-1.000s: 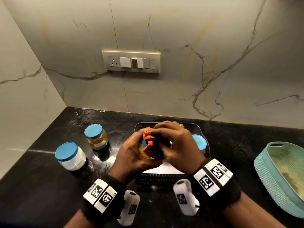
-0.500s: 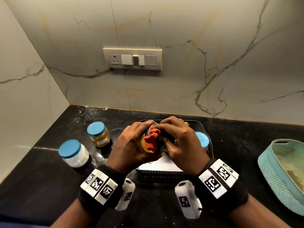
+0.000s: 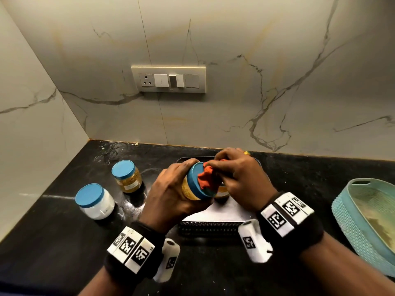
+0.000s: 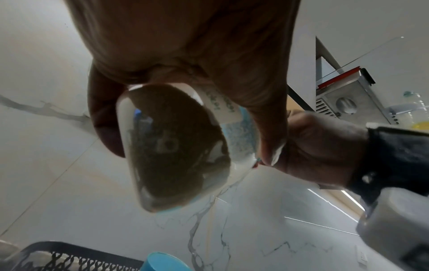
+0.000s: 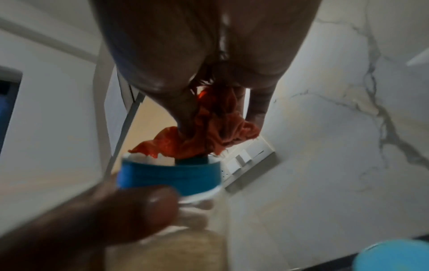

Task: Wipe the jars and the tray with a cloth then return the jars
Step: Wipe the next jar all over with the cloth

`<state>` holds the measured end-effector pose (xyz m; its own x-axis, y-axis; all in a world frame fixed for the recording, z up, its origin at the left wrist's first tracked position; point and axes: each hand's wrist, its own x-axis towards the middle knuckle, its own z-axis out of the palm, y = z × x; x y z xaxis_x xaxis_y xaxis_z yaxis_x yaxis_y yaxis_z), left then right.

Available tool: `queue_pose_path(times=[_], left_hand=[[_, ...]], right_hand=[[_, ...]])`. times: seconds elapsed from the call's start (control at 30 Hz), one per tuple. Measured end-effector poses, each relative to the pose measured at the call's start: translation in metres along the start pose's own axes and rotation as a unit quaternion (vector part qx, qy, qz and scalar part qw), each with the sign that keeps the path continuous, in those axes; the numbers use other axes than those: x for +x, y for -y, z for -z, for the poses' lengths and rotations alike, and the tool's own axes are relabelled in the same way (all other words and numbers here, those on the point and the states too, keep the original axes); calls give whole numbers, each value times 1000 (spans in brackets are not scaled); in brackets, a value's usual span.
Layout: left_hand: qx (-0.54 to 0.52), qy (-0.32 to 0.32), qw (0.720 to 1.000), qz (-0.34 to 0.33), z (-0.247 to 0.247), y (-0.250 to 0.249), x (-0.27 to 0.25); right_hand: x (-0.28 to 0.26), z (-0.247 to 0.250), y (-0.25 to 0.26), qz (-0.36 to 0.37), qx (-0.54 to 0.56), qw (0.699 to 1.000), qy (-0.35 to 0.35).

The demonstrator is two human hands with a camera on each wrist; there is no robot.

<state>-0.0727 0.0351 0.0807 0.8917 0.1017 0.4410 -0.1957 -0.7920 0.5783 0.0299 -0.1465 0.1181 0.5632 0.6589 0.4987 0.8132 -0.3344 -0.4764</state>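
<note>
My left hand (image 3: 171, 193) grips a blue-lidded jar (image 3: 193, 184) of yellow grains, tilted with the lid towards the right, above the black tray (image 3: 209, 228). From below, the jar's clear base (image 4: 176, 146) shows inside my curled left fingers. My right hand (image 3: 237, 178) pinches a bunched orange cloth (image 3: 208, 178) against the jar's lid (image 5: 169, 177). Another blue-lidded jar (image 3: 222, 192) stands in the tray, mostly hidden behind my hands. Two more stand on the counter at left: one with white contents (image 3: 95, 200), one with yellow grains (image 3: 127, 176).
A teal woven basket (image 3: 363, 223) sits on the black counter at the right. The marble wall with a switch plate (image 3: 168, 79) rises behind the tray, and a side wall closes off the left.
The jar has tipped further so its lid faces right and up. The orange cloth has shifted from the jar's side onto the lid. Both hands stay above the tray.
</note>
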Motion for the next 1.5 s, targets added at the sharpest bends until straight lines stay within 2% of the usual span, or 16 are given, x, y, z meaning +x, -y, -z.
queue_pose_path(times=[0.07, 0.17, 0.23, 0.3, 0.4, 0.53, 0.6, 0.7, 0.8, 0.9, 1.0, 1.1, 1.23, 1.33, 1.4, 1.5], left_hand=[[-8, -2, 1000, 16, 1, -1, 1], [-11, 0, 999, 30, 7, 5, 1], [-30, 0, 999, 22, 10, 4, -2], [-47, 2, 999, 16, 6, -3, -3], [-47, 12, 999, 24, 1, -9, -1], [-56, 20, 997, 43, 12, 5, 1], [-66, 17, 997, 39, 13, 5, -2], [-72, 23, 997, 28, 6, -6, -4], [-86, 18, 996, 18, 5, -15, 2], [-84, 8, 996, 17, 14, -9, 7], [-84, 11, 996, 23, 19, -3, 2], [-86, 23, 996, 19, 13, -10, -4], [-105, 28, 994, 17, 11, -17, 1], [-97, 27, 994, 49, 17, -9, 0], [-119, 29, 990, 74, 20, -3, -4], [-232, 25, 959, 162, 22, -1, -3]], right_hand=[[3, -5, 16, 9, 49, 999, -18], [-12, -3, 31, 45, 108, 993, -6], [-20, 1, 23, 54, 101, 993, -10], [-16, 0, 12, 24, 78, 996, -35], [-3, -6, 23, 18, 84, 995, -48], [-22, 0, 37, 81, 120, 989, 9], [-31, 9, 25, 74, 108, 991, 39], [-20, 9, 6, 36, 75, 997, -3], [-3, -2, 20, 34, 87, 994, -48], [-15, 1, 41, 71, 127, 989, -27], [-30, 12, 30, 87, 127, 988, 12], [-22, 10, 8, 52, 92, 994, -9], [-5, -3, 29, 60, 120, 990, -33], [-16, 2, 38, 101, 135, 986, 17], [-21, 12, 28, 101, 127, 985, 61], [-21, 18, 9, 61, 99, 992, 44]])
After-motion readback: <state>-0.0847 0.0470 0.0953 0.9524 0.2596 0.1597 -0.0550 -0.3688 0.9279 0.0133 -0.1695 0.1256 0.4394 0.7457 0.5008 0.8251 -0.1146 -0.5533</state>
